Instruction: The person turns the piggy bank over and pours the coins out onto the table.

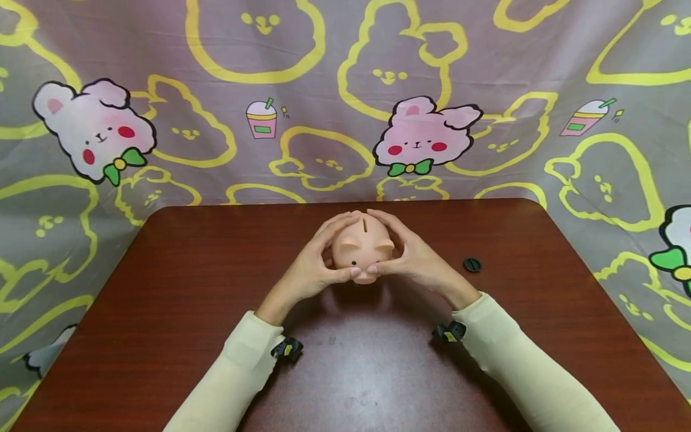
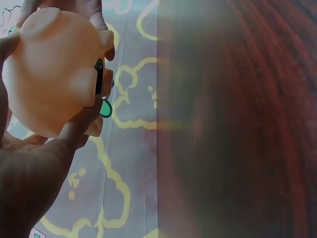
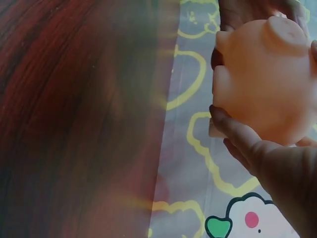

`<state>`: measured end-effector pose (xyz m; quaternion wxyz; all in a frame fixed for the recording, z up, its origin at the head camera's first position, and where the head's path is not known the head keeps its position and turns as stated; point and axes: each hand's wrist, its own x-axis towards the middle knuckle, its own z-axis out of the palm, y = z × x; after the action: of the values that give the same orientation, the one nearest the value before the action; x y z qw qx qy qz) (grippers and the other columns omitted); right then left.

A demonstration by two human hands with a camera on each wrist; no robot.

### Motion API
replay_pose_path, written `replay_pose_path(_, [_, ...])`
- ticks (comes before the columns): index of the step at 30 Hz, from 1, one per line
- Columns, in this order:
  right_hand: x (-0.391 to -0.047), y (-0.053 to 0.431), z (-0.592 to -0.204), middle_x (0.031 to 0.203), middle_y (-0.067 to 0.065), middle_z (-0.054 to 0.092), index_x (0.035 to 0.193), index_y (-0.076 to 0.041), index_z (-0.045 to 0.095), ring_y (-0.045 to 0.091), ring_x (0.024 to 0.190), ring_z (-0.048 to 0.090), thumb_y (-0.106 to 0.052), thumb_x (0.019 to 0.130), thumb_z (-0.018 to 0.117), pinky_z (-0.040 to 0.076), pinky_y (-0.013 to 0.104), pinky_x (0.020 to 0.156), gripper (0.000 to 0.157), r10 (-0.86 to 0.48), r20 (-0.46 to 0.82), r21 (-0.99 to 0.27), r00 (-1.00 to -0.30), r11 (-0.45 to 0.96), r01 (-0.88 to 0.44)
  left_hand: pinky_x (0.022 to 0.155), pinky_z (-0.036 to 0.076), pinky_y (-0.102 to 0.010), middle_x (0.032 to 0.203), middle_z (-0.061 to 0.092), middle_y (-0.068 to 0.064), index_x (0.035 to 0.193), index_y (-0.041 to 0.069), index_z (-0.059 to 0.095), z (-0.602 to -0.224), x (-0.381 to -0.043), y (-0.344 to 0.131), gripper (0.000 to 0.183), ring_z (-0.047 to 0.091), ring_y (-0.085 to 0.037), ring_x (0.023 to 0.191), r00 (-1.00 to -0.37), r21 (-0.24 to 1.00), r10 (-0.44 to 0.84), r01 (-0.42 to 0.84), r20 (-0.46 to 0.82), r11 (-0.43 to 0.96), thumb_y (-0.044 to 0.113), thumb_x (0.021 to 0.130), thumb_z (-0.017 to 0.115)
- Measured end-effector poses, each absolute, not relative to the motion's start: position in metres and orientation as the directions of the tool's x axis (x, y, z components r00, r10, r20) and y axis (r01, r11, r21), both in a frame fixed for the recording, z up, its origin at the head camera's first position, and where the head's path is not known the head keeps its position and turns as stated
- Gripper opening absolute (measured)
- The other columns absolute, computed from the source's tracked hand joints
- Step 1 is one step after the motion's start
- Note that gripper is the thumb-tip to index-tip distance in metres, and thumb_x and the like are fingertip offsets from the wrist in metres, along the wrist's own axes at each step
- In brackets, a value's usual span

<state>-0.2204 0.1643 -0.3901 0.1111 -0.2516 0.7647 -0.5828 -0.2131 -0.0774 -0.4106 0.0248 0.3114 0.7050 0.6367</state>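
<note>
A peach-coloured piggy bank (image 1: pixel 367 237) faces me, its coin slot on top and its snout toward the near side. My left hand (image 1: pixel 309 267) grips its left side, the thumb beside the snout and the fingers wrapped round the back. On the other side, my right hand (image 1: pixel 420 261) holds it the same way, thumb across the face. Both wrist views show the pig raised above the tabletop. A black patch (image 2: pixel 99 77) shows at its underside between the legs in the left wrist view.
A small round black plug (image 1: pixel 472 264) lies on the dark red-brown table (image 1: pixel 178 282), right of the right hand. Behind the table hangs a patterned curtain (image 1: pixel 324 96) that also runs along both sides. Small black cameras (image 1: pixel 288 350) sit at the wrists.
</note>
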Motion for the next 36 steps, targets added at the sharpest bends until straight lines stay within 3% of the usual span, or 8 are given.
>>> replay_pose_path(8, [-0.218,0.162,-0.393,0.159,0.002,0.044,0.161,-0.025,0.036,0.028,0.132,0.052,-0.009,0.082,0.089,0.057,0.034,0.094,0.095,-0.489,0.178,-0.938,-0.854,0.178,-0.297,0.098,0.057,-0.03,0.169,0.027,0.001,0.161,0.02,0.041,-0.406,-0.213,-0.078,0.093,0.04,-0.027,0.148,-0.804,0.924,0.494,0.383,0.331,0.004,-0.008,0.083,0.083])
replay_pose_path(14, [-0.213,0.162,-0.396,0.16,-0.004,0.042,0.159,-0.028,0.038,0.021,0.14,0.044,-0.012,0.077,0.094,0.05,0.039,0.104,0.1,-0.463,0.258,-0.885,-0.848,0.239,-0.4,0.105,0.054,-0.035,0.169,0.029,-0.002,0.159,0.016,0.045,-0.404,-0.213,-0.08,0.095,0.032,-0.023,0.155,-0.785,0.875,0.491,0.476,0.377,0.09,-0.005,0.077,0.09])
replay_pose_path(18, [-0.21,0.161,-0.401,0.166,0.002,0.034,0.16,-0.021,0.039,0.023,0.15,0.036,-0.007,0.075,0.094,0.05,0.039,0.107,0.103,-0.483,0.378,-0.806,-0.79,0.249,-0.538,0.103,0.056,-0.043,0.17,0.026,-0.007,0.156,0.015,0.046,-0.405,-0.21,-0.081,0.095,0.036,-0.027,0.153,-0.777,0.848,0.497,0.511,0.387,0.14,-0.004,0.075,0.092])
replay_pose_path(24, [-0.206,0.161,-0.405,0.168,0.014,0.03,0.157,-0.011,0.041,0.032,0.152,0.036,-0.004,0.07,0.096,0.048,0.045,0.111,0.104,-0.515,0.554,-0.59,-0.655,0.312,-0.744,0.102,0.057,-0.05,0.172,0.024,-0.009,0.154,0.017,0.046,-0.406,-0.205,-0.082,0.096,0.037,-0.033,0.153,-0.746,0.762,0.498,0.605,0.442,0.23,-0.002,0.073,0.093])
replay_pose_path(27, [-0.205,0.16,-0.404,0.168,0.015,0.029,0.156,-0.012,0.041,0.034,0.151,0.037,-0.005,0.069,0.096,0.047,0.048,0.112,0.103,-0.527,0.597,-0.512,-0.605,0.331,-0.793,0.102,0.057,-0.049,0.172,0.024,-0.009,0.152,0.018,0.045,-0.407,-0.203,-0.081,0.095,0.037,-0.032,0.153,-0.71,0.687,0.5,0.673,0.497,0.273,-0.001,0.073,0.094])
replay_pose_path(32, [-0.204,0.161,-0.405,0.168,0.016,0.028,0.156,-0.015,0.041,0.032,0.152,0.036,-0.008,0.073,0.094,0.048,0.043,0.112,0.099,-0.534,0.634,-0.428,-0.559,0.359,-0.829,0.113,0.049,-0.049,0.17,0.026,-0.015,0.149,0.02,0.044,-0.406,-0.201,-0.081,0.094,0.034,-0.031,0.155,-0.647,0.577,0.504,0.754,0.571,0.314,0.0,0.073,0.094])
replay_pose_path(36, [-0.205,0.161,-0.407,0.167,0.017,0.03,0.156,-0.012,0.041,0.032,0.151,0.037,-0.007,0.071,0.096,0.046,0.036,0.114,0.101,-0.518,0.637,-0.459,-0.571,0.34,-0.821,0.113,0.049,-0.049,0.171,0.025,-0.014,0.151,0.019,0.044,-0.406,-0.201,-0.082,0.093,0.034,-0.031,0.156,-0.658,0.596,0.509,0.741,0.555,0.308,0.001,0.074,0.094])
